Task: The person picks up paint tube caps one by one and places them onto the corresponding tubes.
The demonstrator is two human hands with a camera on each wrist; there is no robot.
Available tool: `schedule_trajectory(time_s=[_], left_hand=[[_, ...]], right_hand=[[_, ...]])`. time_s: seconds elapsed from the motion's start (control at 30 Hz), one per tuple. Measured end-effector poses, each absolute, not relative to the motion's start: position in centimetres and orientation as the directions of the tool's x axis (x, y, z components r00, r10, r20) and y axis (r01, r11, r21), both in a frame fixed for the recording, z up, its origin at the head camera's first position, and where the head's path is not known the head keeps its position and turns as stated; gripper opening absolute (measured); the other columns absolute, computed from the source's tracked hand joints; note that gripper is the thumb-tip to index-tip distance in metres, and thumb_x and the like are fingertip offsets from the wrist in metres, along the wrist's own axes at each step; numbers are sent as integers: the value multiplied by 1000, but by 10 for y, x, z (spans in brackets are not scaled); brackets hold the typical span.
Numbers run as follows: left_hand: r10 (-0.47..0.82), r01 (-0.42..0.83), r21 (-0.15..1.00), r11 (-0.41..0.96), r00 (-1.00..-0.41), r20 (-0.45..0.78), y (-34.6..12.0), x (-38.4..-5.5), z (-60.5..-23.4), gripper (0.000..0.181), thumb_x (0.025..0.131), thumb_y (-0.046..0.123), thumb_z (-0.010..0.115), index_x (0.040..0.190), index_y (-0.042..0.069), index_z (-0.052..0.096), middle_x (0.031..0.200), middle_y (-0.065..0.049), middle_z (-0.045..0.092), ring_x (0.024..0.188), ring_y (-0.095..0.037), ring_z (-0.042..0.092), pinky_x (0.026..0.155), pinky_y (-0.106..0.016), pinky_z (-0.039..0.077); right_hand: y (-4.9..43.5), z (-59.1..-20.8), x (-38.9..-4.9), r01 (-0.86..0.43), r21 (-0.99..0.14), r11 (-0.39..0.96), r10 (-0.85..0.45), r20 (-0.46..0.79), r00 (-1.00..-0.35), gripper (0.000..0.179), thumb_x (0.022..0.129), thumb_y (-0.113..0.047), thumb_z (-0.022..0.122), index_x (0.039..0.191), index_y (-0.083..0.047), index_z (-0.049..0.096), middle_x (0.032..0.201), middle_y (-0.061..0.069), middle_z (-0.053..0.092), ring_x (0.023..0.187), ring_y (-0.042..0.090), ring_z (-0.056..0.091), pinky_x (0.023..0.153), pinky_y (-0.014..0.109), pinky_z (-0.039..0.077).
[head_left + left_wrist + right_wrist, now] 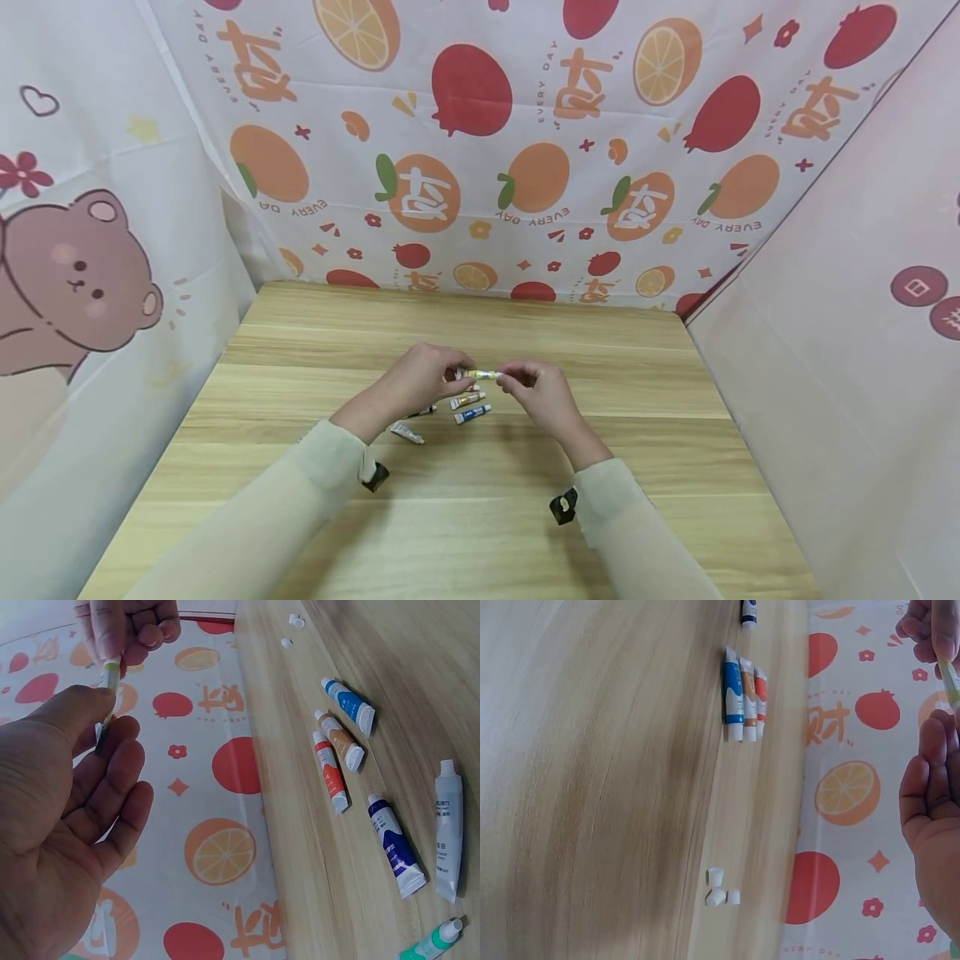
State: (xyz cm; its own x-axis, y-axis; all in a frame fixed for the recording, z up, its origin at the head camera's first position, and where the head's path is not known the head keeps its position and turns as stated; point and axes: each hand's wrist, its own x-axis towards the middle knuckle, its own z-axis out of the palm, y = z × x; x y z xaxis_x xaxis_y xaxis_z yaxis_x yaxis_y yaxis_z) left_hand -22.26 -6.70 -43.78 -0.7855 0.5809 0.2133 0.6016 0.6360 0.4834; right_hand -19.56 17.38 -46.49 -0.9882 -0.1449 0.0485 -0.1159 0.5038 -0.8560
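Observation:
Both hands hold a small yellow paint tube (486, 375) between them, level above the tabletop. My left hand (422, 382) pinches the tube's flat end between thumb and index finger; its other fingers are loosely bent. At the white cap end, my right hand (546, 402) pinches with thumb and fingertips, which hide most of the cap. Beneath the hands lie a blue tube (349, 703), an ochre tube (340, 741) and a red tube (330, 772) side by side.
Nearer the left forearm are a dark purple-blue tube (394, 844), a silvery white tube (448, 832) and a green tube (431, 943). Three small white caps (715, 897) lie close together on the wooden table (615, 825). A fruit-print cloth (480, 167) hangs behind the table.

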Motion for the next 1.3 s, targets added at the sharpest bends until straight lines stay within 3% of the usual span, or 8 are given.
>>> schedule_trajectory(time_s=[0.27, 0.43, 0.7, 0.83, 1.0, 1.07, 1.17, 1.3], left_hand=[[585, 611, 472, 636, -780, 222, -67, -221, -438, 16, 99, 26, 82, 111, 15, 82, 91, 6, 81, 76, 1, 68, 69, -23, 59], [595, 628, 476, 616, -767, 241, -67, -221, -439, 14, 97, 23, 84, 108, 14, 83, 89, 5, 81, 74, 1, 66, 66, -20, 57], [590, 613, 500, 612, -775, 227, -67, -221, -439, 15, 97, 25, 84, 108, 15, 83, 89, 6, 81, 74, 2, 66, 67, -20, 57], [581, 603, 498, 623, -783, 222, -66, -221, -441, 15, 97, 26, 84, 109, 17, 83, 89, 7, 81, 74, 2, 66, 67, -20, 57], [580, 604, 503, 618, -782, 228, -66, -221, -441, 15, 97, 25, 84, 108, 16, 83, 88, 6, 80, 73, 2, 65, 65, -19, 55], [581, 607, 502, 616, -780, 232, -66, -221, -441, 15, 97, 25, 84, 108, 16, 82, 87, 6, 80, 72, 2, 64, 65, -19, 54], [580, 609, 499, 617, -780, 234, -66, -221, -442, 14, 97, 25, 84, 108, 16, 83, 86, 7, 80, 72, 2, 64, 65, -19, 54], [580, 605, 486, 630, -784, 223, -66, -220, -444, 15, 98, 26, 83, 108, 16, 83, 87, 8, 79, 73, 2, 64, 66, -19, 55]], right_hand=[[174, -469, -198, -152, -851, 503, -197, 58, -979, 15, 106, -19, 71, 112, -8, 80, 101, 7, 81, 91, 13, 73, 79, 26, 61], [173, -469, -197, -158, -841, 517, -179, 74, -981, 8, 102, -16, 77, 106, -10, 80, 99, 6, 80, 87, 12, 71, 75, 24, 58], [175, -467, -196, -96, -867, 490, -144, 28, -989, 7, 101, -18, 78, 105, -13, 81, 99, 3, 80, 89, 12, 72, 75, 25, 58], [176, -470, -197, -107, -865, 491, -167, 27, -986, 14, 106, -21, 72, 106, -10, 81, 96, 4, 81, 88, 12, 74, 80, 30, 63], [176, -474, -198, -115, -885, 452, -197, 27, -980, 27, 111, -20, 63, 107, 0, 80, 95, 11, 82, 87, 13, 76, 91, 51, 66], [176, -474, -198, -106, -897, 428, -206, 18, -978, 31, 113, -21, 59, 107, 3, 79, 97, 13, 82, 88, 14, 76, 94, 51, 65], [177, -471, -196, -105, -901, 421, -226, 8, -974, 32, 113, -22, 58, 109, 2, 78, 101, 14, 81, 91, 16, 76, 93, 42, 65], [179, -469, -193, -113, -896, 430, -255, 0, -967, 21, 109, -20, 66, 111, -4, 79, 104, 13, 80, 92, 14, 72, 83, 29, 60]])
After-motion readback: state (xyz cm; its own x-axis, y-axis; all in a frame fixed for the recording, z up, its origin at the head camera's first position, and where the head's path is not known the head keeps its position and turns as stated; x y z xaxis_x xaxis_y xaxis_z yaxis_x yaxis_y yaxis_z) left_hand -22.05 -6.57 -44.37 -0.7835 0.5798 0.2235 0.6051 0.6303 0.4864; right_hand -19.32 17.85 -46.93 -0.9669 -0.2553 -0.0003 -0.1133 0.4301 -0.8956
